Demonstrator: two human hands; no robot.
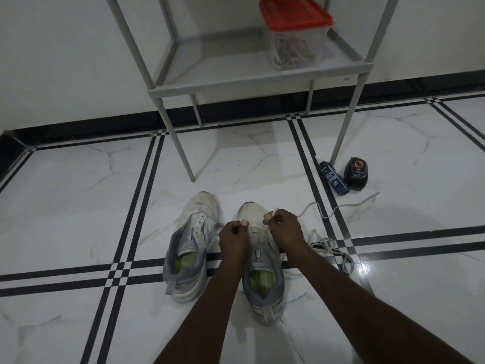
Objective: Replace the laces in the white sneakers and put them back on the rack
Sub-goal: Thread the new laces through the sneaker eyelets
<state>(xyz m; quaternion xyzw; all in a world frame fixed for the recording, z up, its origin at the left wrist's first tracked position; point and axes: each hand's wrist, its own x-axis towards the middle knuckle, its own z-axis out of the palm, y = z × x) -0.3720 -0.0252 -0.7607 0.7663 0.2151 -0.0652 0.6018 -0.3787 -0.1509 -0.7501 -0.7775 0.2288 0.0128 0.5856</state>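
White sneakers are sitting side by side on the tiled floor (pixel 78 206), toes pointing at the rack (pixel 236 82). The left sneaker (pixel 193 248) is lying open with no lace in its holes. The right sneaker (pixel 262 274) is sitting under both hands. The left hand (pixel 233 239) is curling its fingers tight near the front holes — it is too small to tell if it is pinching a lace. The right hand (pixel 284 228) is pinching a pale lace (pixel 341 207), and the lace is trailing away across the floor to the right. Another loose lace (pixel 333 249) is lying in a heap just beside the right sneaker. A clear box (pixel 294 46) with a red lid is standing on the rack's shelf, with stringy things inside. A blue bottle (pixel 333 178) is lying near a rack leg — touching a small black thing (pixel 355 173).
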